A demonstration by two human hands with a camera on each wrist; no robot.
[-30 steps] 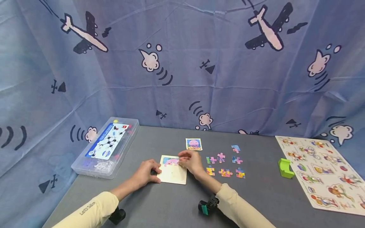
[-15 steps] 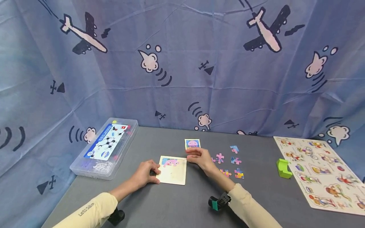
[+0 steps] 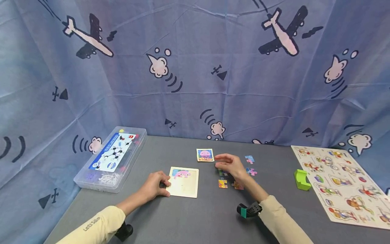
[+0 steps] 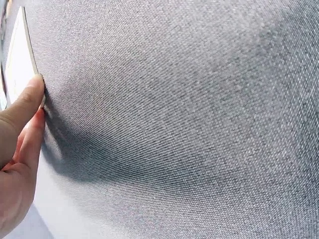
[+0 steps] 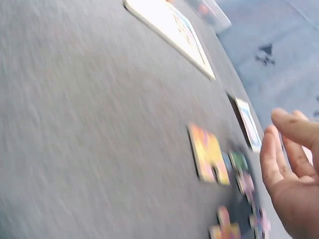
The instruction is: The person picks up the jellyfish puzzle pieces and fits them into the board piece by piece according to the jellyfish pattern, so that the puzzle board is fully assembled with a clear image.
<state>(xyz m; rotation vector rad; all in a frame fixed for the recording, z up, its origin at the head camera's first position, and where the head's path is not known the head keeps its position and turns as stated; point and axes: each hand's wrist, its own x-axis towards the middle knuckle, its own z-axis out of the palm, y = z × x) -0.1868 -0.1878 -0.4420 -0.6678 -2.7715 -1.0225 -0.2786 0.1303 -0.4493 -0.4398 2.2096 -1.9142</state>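
Puzzle tray (image 3: 183,188) is lying flat on the tabletop (image 4: 174,109), between the two hands: thin, pale, near-square panel, low rim framing a smooth recess. Joined pieces (image 3: 181,174), blue and pink with a printed eye, are filling part of the recess's upper left. Left hand (image 3: 153,185) is pinching the tray's left edge, thumb and fingers closing on it. Right hand (image 3: 233,166) is hovering over loose pieces (image 3: 251,171), fingers loosely bent, slightly apart, tips just beside the picture card (image 3: 205,155), a small square print of a pink sea creature.

Loose pieces are lying flat, showing rounded knobs and sockets; the hand is hiding some. Orange-yellow piece (image 5: 205,149) is showing a straight side and a round notch; right wrist view is blurring surface detail.

Tabletop is showing a coarse grey weave. Far left: rigid clear plastic box (image 3: 130,154) is carrying a glossy-looking printed label. Right: bright green block (image 3: 302,181) with a scooped top is sitting beside a flat white board (image 3: 339,202) with colourful figures. Blue curtain (image 3: 170,110) is hanging behind, creased, plane-printed.
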